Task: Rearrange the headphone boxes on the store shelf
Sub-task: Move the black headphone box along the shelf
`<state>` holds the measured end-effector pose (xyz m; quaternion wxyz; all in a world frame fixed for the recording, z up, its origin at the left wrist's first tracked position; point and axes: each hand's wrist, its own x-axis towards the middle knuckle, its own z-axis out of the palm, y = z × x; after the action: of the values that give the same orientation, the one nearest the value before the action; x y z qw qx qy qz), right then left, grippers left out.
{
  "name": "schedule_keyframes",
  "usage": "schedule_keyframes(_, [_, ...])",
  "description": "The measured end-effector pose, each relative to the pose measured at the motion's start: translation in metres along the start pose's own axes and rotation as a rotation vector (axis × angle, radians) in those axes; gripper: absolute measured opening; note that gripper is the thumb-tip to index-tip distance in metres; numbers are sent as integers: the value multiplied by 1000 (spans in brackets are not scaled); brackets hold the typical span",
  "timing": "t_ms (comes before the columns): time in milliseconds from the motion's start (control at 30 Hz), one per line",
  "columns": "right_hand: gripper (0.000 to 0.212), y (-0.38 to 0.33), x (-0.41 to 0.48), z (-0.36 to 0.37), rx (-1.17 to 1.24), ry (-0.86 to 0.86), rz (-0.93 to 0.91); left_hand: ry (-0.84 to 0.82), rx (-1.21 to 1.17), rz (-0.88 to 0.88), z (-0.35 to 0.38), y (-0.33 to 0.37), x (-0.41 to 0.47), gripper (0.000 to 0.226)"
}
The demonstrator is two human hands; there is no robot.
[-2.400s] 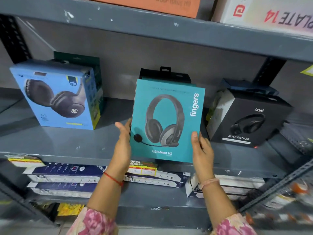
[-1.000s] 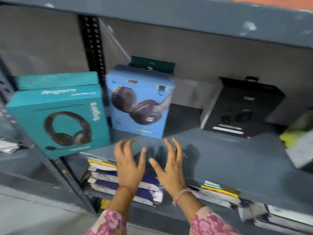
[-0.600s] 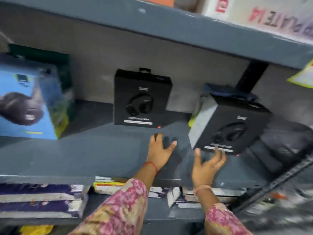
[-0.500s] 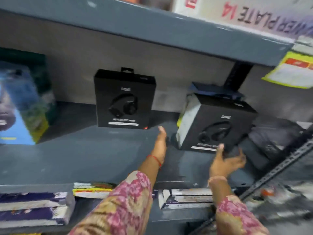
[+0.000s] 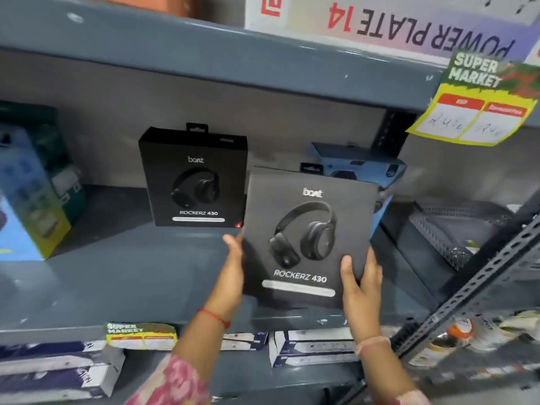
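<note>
I hold a black Rockerz 430 headphone box (image 5: 309,229) upright above the grey shelf (image 5: 122,276), its front facing me. My left hand (image 5: 233,264) grips its left edge and my right hand (image 5: 361,280) grips its lower right corner, thumb on the front. A second black Rockerz 430 box (image 5: 194,176) stands against the back wall, just left of the held one. A blue headphone box (image 5: 362,168) sits behind the held box, partly hidden. Another blue box (image 5: 26,206) stands at the far left, cut off by the frame.
The upper shelf (image 5: 204,54) hangs low overhead with a white Power Plate box (image 5: 409,21) and a yellow price tag (image 5: 473,112). A perforated metal upright (image 5: 482,276) slants at the right. Flat boxes (image 5: 309,346) lie on the shelf below.
The teal box was set down in the bay to the left. Both hands then moved right and took hold of the black box, lifting and turning it to face me.
</note>
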<state>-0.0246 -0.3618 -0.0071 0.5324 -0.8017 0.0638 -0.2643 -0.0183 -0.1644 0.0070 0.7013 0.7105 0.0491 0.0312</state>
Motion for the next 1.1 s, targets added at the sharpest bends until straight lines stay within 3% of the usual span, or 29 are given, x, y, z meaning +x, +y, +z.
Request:
schedule_keyframes(100, [53, -33, -23, 31, 42, -69, -42, 15, -312, 18, -49, 6, -14, 60])
schedule_keyframes(200, [51, -59, -36, 61, 79, -127, -58, 153, -229, -17, -91, 7, -23, 57])
schedule_keyframes(300, [49, -71, -45, 84, 114, -149, -97, 87, -255, 34, -121, 18, -32, 60])
schedule_keyframes(400, [54, -69, -48, 103, 113, -175, -106, 50, -169, 120, -139, 13, -32, 41])
schedule_keyframes(500, [58, -57, -52, 125, 110, -212, -56, 96, 79, 178, -160, -11, -13, 74])
schedule_keyframes(567, [64, -47, -52, 142, 130, -215, -14, 127, 111, 180, -168, -23, 6, 78])
schedule_keyframes(800, [57, -22, -34, 192, 112, -82, -3, 165, 64, 162, -178, -57, 64, 87])
schedule_keyframes(967, [56, -31, -31, 198, 126, -19, 66, 138, 233, 113, -184, -49, 69, 85])
schedule_keyframes(1033, [56, -34, -49, 194, 95, 128, 70, 172, 356, 66, -198, -50, 51, 72])
schedule_keyframes(1100, [47, -48, -91, 202, 45, 179, -71, 322, 527, 79, -230, -58, 23, 44])
